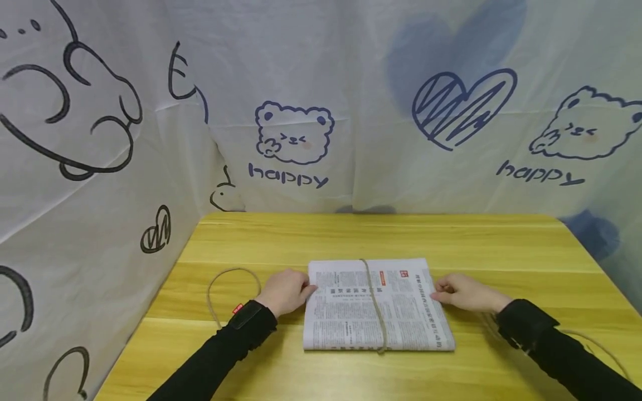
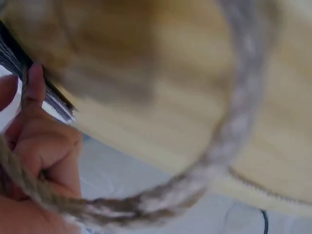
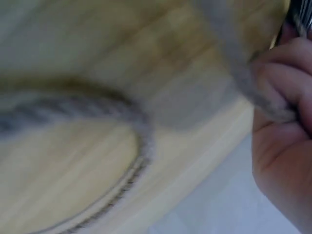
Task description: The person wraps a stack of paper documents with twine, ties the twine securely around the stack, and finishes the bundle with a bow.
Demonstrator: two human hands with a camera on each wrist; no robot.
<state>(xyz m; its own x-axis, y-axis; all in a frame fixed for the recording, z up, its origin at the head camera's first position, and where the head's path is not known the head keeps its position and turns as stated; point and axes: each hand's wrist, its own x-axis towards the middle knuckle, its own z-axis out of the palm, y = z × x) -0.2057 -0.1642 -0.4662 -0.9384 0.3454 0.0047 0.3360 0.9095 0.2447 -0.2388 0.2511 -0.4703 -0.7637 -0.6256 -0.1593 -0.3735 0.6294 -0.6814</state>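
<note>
One loop of rope [image 1: 373, 303] already crosses the newspaper stack [image 1: 376, 306] between the left hand [image 1: 286, 291] and right hand [image 1: 463, 292], each gripping a rope end, knot not yet tied.

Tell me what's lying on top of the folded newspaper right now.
A rope crosses the newspaper from far edge to near edge. The left hand and right hand grip its sides. Whether the rope continues underneath is hidden.

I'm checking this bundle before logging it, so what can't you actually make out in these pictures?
- Newspaper print: too small in the head view.
- Rope under the paper: hidden by the stack.
- Left hand and right hand fingertips: tucked at the paper's edges.
- Rope's right end: cut off by the frame edge.
- Both wrist views: blurred.
</note>
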